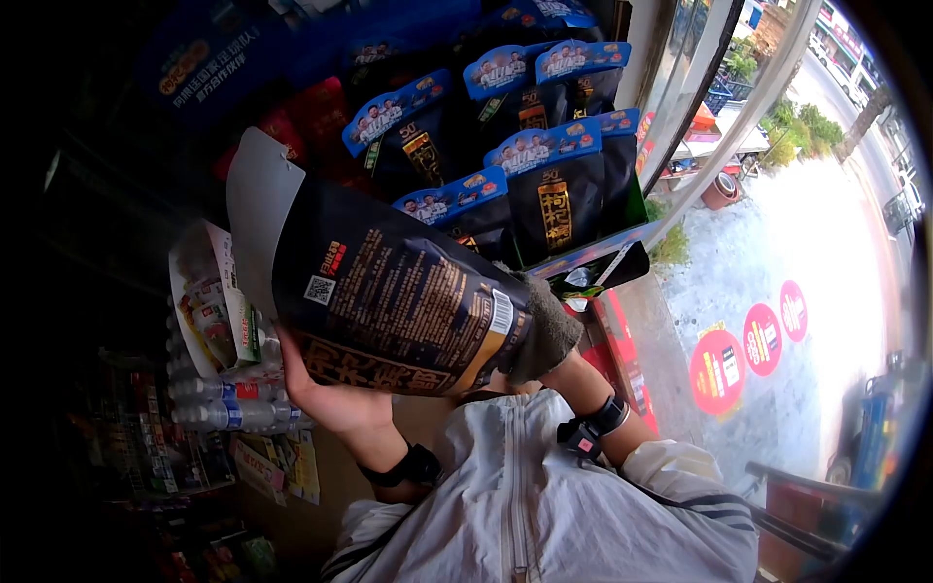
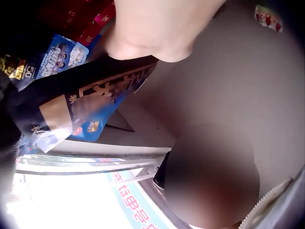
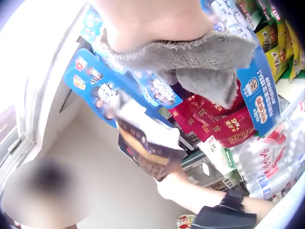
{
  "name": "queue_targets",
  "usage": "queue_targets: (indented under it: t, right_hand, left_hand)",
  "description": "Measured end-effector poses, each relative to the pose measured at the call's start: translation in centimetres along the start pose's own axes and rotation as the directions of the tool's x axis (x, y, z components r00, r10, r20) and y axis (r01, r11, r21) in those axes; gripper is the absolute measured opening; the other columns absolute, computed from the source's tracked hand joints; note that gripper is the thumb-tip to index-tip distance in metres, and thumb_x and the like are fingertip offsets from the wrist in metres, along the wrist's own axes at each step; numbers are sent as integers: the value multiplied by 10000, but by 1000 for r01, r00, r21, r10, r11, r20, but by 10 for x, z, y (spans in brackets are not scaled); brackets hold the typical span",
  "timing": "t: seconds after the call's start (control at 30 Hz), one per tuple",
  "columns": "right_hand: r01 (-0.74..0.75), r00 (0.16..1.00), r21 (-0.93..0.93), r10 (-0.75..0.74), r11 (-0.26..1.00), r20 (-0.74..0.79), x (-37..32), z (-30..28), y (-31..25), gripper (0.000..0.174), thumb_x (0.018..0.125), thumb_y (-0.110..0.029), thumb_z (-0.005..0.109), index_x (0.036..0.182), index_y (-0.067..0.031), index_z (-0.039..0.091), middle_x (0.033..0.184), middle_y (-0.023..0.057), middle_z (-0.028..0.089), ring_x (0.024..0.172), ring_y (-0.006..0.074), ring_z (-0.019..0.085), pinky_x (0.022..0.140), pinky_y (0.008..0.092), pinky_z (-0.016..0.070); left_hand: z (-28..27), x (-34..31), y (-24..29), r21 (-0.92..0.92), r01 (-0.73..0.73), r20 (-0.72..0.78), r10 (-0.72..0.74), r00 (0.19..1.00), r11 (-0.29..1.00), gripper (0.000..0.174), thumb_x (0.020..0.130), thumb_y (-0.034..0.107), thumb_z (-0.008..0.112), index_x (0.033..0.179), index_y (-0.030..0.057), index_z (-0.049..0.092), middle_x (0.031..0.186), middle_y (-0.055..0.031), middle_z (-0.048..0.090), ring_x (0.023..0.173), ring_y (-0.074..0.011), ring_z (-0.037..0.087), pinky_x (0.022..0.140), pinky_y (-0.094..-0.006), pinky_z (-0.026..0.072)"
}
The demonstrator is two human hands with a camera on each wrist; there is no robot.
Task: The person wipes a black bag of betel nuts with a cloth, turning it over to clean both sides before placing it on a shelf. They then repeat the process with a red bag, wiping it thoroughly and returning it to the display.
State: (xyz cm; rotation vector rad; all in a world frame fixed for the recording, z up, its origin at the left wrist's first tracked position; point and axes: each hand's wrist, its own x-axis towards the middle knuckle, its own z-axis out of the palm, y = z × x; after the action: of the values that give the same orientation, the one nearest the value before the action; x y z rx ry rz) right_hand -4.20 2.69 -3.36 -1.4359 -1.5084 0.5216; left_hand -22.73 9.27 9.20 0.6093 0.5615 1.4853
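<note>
A black printed bag point(image 1: 398, 291) with gold lettering and a blue and white header is held tilted before the chest. My left hand point(image 1: 335, 396) grips its lower left side, with the fingers hidden behind it; the right wrist view also shows this grip. At the bag's other end, a grey fluffy cloth point(image 1: 546, 330) lies against the bag. My right hand point(image 3: 155, 24) holds this cloth point(image 3: 209, 57), which covers most of the fingers.
Similar black bags point(image 1: 554, 199) stand in a display box ahead. Red packets point(image 3: 224, 121) are beside them. Shrink-wrapped bottles point(image 1: 233, 408) and an open carton point(image 1: 209, 301) stand at left. A glass door frame point(image 1: 719, 117) is at right.
</note>
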Motion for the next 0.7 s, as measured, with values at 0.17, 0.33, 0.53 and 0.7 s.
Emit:
queue_targets:
  t: [0.17,0.33,0.53,0.7]
  right_hand:
    - [-491,852,852,306,182,425,-32,47,61,335,816,-144,617,1122,-32,539,1000,94,568,894,228,550,796,352,437]
    - [-456,889,802,167,386,426,-32,39,55,328,807,-143,616,1107,-32,545,964,103,565,864,242,549,769,362,434]
    - [-85,971,596,-67,798,229,-22,33,51,320,796,-142,614,1090,-32,552,920,114,561,827,258,547,736,372,431]
    - [433,897,122,-415,893,-151,6,38,51,314,789,-141,613,1078,-31,556,891,121,559,803,269,546,715,380,428]
  left_hand:
    - [-13,-2,-14,-21,154,75,-152,986,988,463,934,365,387,1219,15,491,1179,-122,538,1056,-232,545,880,-352,460]
    - [-49,9,-27,410,-6,164,-68,984,912,553,919,404,438,1264,-28,419,1259,-143,468,1119,-227,492,944,-331,390]
    - [-41,16,-34,685,-286,306,91,948,671,714,868,396,533,1376,19,204,1331,-171,358,1169,-220,403,960,-353,328]
    - [-48,-12,-31,314,-189,540,-11,842,931,932,775,570,583,1416,73,124,1403,-127,280,1222,-265,373,967,-405,359]
